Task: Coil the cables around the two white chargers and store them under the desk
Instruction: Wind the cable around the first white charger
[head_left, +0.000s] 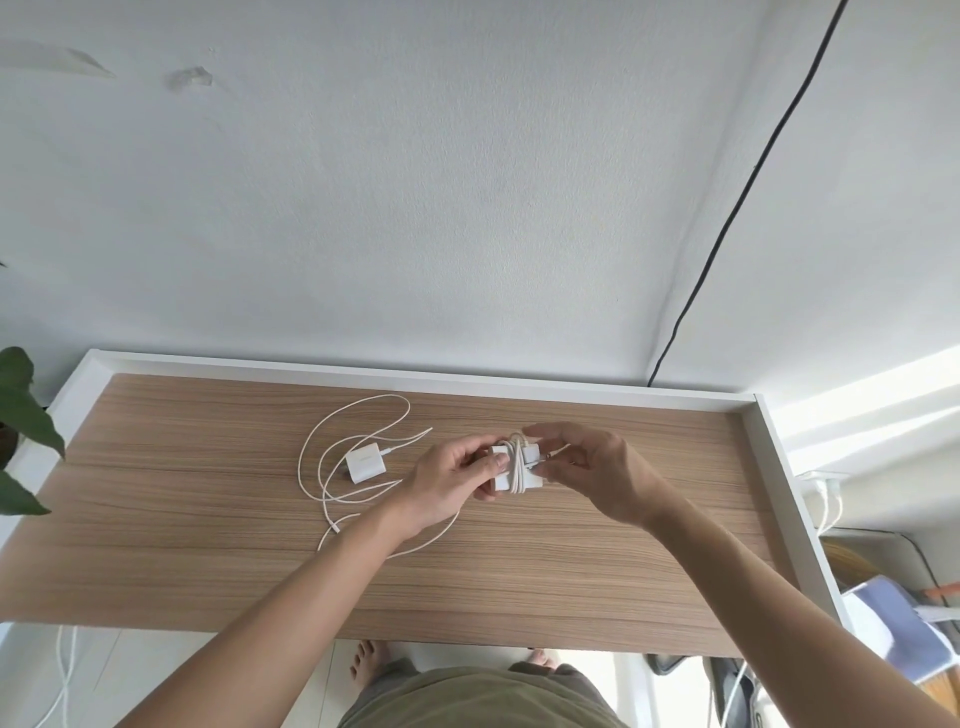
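A white charger with its cable wound around its middle is held just above the wooden desk. My left hand grips its left side. My right hand pinches the cable's end at the charger's right side. A second white charger lies on the desk to the left. Its loose white cable spreads in loops around it and runs under my left forearm.
The desk has a raised white rim at the back and right. A black cable runs down the wall behind. Plant leaves hang at the left edge. Bags and cables lie on the floor at the right.
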